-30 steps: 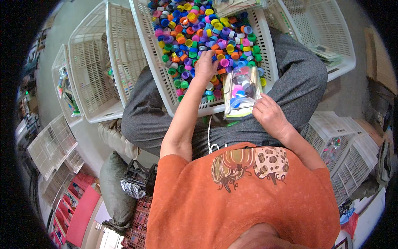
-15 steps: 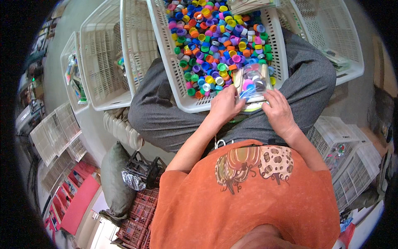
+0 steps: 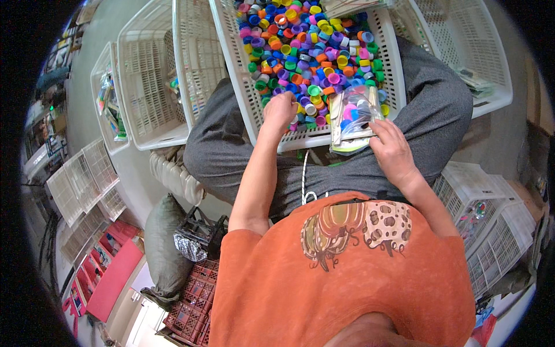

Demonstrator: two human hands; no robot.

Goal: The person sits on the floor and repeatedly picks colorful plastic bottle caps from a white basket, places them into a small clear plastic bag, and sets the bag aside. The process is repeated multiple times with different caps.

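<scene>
In front of me a white plastic basket (image 3: 324, 140) is filled with loose bottle caps (image 3: 306, 63) in many colours. My left hand (image 3: 280, 111) is over the near left part of the caps, fingers closed; what they hold, if anything, is hidden. A clear plastic bag (image 3: 354, 115) lies on the basket's near right corner, with several pink, blue, white and purple caps and flat, pale pieces in it. My right hand (image 3: 392, 147) grips this bag's right edge near its lower corner.
Tall white baskets (image 3: 149, 75) stand on the left, another (image 3: 491, 52) on the right. A flat pale packet (image 3: 352, 7) lies on the caps at the far side. Behind on the left are a grey sack (image 3: 165, 248) and red crates (image 3: 193, 295).
My left hand has let go of the bag and moved left over the caps, its fingers now closed. My right hand stays at the bag's right edge.
</scene>
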